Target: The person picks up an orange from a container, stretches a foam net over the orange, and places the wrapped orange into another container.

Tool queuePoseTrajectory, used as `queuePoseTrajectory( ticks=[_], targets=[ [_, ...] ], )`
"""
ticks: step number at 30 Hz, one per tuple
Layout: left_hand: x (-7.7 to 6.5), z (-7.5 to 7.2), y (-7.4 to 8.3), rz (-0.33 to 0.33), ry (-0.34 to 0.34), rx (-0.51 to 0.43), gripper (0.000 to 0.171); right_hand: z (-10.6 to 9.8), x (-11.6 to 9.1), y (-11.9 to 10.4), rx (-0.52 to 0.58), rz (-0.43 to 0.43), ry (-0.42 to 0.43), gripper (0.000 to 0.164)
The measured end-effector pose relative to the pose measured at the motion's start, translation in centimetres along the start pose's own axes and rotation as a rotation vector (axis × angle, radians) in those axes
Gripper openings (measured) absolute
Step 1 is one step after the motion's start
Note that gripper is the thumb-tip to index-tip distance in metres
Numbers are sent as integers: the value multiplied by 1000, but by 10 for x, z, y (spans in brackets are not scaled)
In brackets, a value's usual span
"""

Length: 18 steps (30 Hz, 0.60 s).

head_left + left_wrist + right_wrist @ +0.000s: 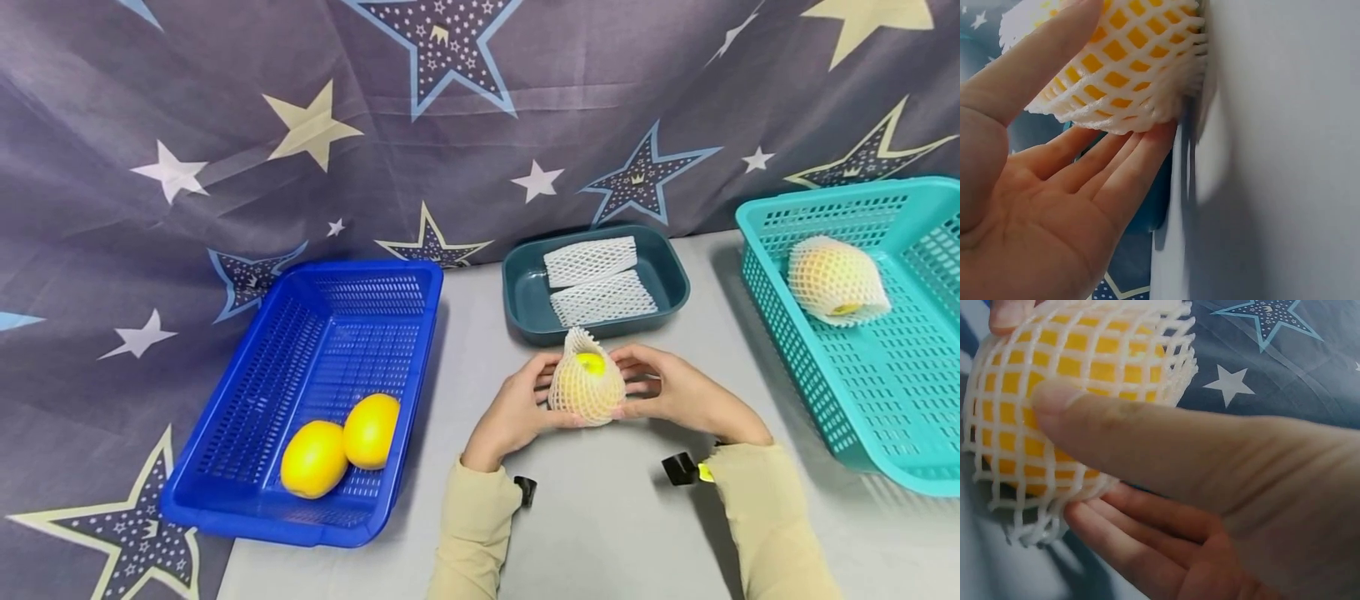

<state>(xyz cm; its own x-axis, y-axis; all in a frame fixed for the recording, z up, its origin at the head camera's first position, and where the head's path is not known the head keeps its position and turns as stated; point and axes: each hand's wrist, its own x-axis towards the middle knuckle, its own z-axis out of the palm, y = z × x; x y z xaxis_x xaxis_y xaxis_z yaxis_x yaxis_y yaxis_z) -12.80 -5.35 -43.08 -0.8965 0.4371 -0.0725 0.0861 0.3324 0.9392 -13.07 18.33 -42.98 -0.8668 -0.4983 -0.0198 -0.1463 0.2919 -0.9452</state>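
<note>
Between both hands sits an orange in a white foam net (587, 390), with a gathered tip of net sticking up and a bit of bare peel showing near the top. My left hand (519, 410) grips it from the left, thumb in front and fingers behind. From the right, my right hand (667, 392) holds it the same way. The left wrist view shows the left fingers (1138, 165) under the net's lower side. In the right wrist view the right thumb presses on the netted orange (1072, 356). The fruit is close over the table.
Just behind the hands stands a dark teal tray (525, 321) holding two flat foam nets (603, 297). A blue basket (300, 529) at left holds two bare oranges (313, 458). At right, a turquoise basket (840, 417) contains another netted orange (832, 275). A starry cloth (480, 167) hangs behind.
</note>
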Motion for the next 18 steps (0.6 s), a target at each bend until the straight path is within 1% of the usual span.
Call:
queuePoseTrajectory(
  ticks=[2,4,8,10,13,16,18],
  targets=[
    [1,-1,-2,1,21,-21,74,0,-1,0,31,-7,4,63],
    [1,-2,-2,7,42,-65,72,0,-1,-1,79,-26,12,61],
    [-4,-6,11,41,74,-188,65,-1,-2,-4,140,-61,39,58],
    [-6,-7,19,57,86,-225,61,-2,-3,-7,140,-66,52,55],
    [-10,-9,29,56,91,-267,57,-3,-3,-11,121,-80,67,52],
    [-11,-9,33,40,91,-304,56,-3,-3,-14,102,-87,90,49],
    [-11,-9,34,34,93,-330,55,-2,-3,-15,87,-75,111,48]
  ],
)
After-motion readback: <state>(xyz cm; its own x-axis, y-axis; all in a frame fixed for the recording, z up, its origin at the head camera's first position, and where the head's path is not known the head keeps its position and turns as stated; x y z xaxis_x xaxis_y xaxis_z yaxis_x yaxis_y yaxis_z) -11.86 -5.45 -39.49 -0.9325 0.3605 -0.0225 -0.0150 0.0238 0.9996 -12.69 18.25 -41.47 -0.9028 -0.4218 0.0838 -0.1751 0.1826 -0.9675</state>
